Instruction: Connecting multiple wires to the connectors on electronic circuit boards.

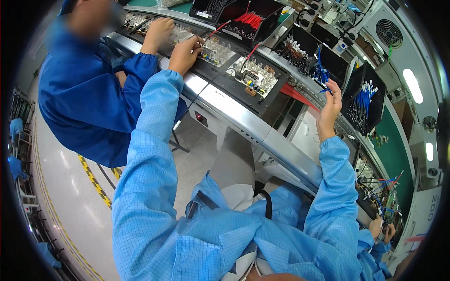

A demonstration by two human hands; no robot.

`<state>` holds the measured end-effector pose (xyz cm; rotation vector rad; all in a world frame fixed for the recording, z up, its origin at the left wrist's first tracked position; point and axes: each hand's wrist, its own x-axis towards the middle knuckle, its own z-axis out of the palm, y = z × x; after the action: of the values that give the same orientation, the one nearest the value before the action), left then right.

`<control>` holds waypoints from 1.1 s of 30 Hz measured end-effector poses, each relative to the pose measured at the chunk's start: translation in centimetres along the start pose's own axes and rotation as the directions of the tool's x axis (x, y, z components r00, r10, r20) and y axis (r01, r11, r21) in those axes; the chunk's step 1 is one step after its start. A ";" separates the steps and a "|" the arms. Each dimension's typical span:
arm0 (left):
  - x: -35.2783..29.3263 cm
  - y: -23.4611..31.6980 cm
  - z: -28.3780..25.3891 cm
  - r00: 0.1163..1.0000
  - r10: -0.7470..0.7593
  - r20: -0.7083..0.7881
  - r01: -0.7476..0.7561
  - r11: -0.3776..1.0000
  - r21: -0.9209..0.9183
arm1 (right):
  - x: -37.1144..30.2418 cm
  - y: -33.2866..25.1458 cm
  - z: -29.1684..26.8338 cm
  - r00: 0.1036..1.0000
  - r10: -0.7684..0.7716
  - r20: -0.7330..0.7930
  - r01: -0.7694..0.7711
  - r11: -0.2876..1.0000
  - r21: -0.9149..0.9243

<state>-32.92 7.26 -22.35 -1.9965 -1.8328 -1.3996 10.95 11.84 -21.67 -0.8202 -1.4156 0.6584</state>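
Observation:
My left hand (185,54) is closed in a pinch around a thin wire with a red sleeve (219,29), above a circuit board (216,50) crowded with clear parts. To its right, another circuit board (255,77) sits on a black carrier plate (234,89). A dark wire with a white connector (176,125) hangs over the conveyor's front rail. My right hand (330,112) is raised beside the bins, its fingertips closed on a blue wire (324,91). More blue wires (320,71) stand in the bin just beyond it.
Black bins hold red wires (248,22), brown wires (295,50) and white-tipped blue wires (364,99). The metal conveyor rail (220,105) runs in front of me. At left, a co-worker's hand (159,33) works over boards; another person's hands (378,227) are at lower right.

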 end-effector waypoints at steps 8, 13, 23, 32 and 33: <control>0.8 -0.9 0.5 0.996 0.090 -0.024 -0.089 0.996 0.017 | 2.5 0.3 -3.1 0.955 -0.293 -0.055 0.233 0.849 -0.475; 0.9 0.4 -0.2 0.999 0.044 0.018 -0.045 0.997 0.069 | 3.5 1.3 -4.2 0.924 -0.374 0.081 0.324 0.651 -0.687; -1.3 4.1 -0.3 0.998 -0.010 -0.063 0.011 1.000 0.007 | 4.0 3.3 -5.2 0.981 0.041 0.189 0.162 0.365 -0.917; -7.2 6.4 -0.2 0.982 0.186 -0.021 -0.179 0.966 0.184 | 5.3 4.0 -4.4 0.958 0.039 0.284 0.263 0.278 -0.924; -8.6 6.8 0.2 0.993 0.115 -0.006 -0.113 0.980 0.167 | 5.5 4.4 -4.5 0.957 0.034 0.287 0.265 0.295 -0.918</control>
<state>-25.96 -0.86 -24.74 -1.9674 -1.7354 -1.1863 16.10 18.37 -21.92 -1.5859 -2.1085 -0.3759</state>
